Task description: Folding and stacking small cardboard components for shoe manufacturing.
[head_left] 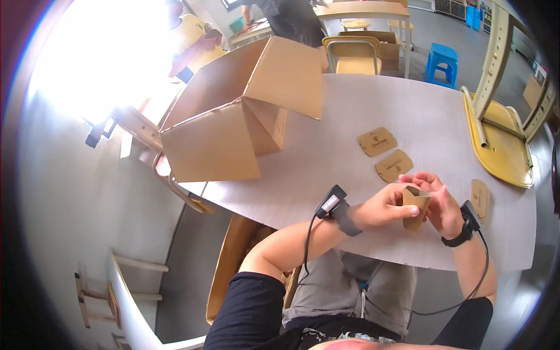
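Pinching brown card sleeve point(415, 220): left hand point(385, 207), presumably to face its mouth upward; right hand point(445, 211) curled alongside, grip unclear; two flat cards point(377, 142), eleven o'clock.

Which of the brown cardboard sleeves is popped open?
The sleeve in the left hand: its top gapes, while the other three sleeves lie flat on the table.
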### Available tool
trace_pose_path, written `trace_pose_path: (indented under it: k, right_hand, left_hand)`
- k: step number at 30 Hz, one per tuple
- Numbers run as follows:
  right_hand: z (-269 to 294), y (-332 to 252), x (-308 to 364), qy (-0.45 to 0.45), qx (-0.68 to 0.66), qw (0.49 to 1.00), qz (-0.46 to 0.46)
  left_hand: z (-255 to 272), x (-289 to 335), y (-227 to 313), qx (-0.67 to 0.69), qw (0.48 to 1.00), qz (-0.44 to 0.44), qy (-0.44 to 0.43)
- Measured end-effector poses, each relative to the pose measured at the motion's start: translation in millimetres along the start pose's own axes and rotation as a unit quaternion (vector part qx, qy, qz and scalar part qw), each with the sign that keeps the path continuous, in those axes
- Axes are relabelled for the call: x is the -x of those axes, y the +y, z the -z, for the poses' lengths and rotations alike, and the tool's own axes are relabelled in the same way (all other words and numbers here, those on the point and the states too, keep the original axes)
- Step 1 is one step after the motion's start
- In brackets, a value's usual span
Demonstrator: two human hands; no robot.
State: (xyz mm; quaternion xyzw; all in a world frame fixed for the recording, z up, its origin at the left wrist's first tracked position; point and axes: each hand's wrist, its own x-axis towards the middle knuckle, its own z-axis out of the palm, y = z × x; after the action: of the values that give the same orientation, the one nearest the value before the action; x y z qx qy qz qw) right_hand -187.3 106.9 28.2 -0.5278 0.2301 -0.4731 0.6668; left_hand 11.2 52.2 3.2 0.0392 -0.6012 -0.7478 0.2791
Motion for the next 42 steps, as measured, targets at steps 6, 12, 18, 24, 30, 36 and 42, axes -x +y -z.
trace_pose_path:
  k: [6, 12, 18, 24, 30, 36, 42]
  right_hand:
    - [-6, 4, 9, 0.010, -0.029, 0.998, -0.046]
    - [-1, 7, 7, 0.008, -0.013, 1.000, -0.014]
    - [1, 6, -9, -0.010, -0.022, 0.999, -0.046]
    - [1, 3, 6, 0.007, -0.029, 0.998, -0.063]
    - [-2, 6, 8, 0.026, -0.011, 0.999, -0.037]
    - [-3, 7, 8, 0.041, -0.131, 0.989, -0.049]
    - [6, 11, 4, -0.018, -0.038, 0.999, 0.019]
  left_hand:
    - [-9, 6, 8, -0.028, 0.999, 0.031, 0.019]
    - [-2, 2, -5, -0.071, 0.996, 0.033, 0.052]
    - [3, 4, 12, -0.117, 0.990, 0.033, 0.077]
    - [4, 1, -3, -0.143, 0.989, 0.000, 0.033]
    - [-4, -1, 1, -0.194, 0.980, -0.025, 0.029]
    - [-5, 2, 3, -0.215, 0.976, 0.001, 0.028]
    - [-9, 0, 6, -0.136, 0.988, 0.018, 0.069]
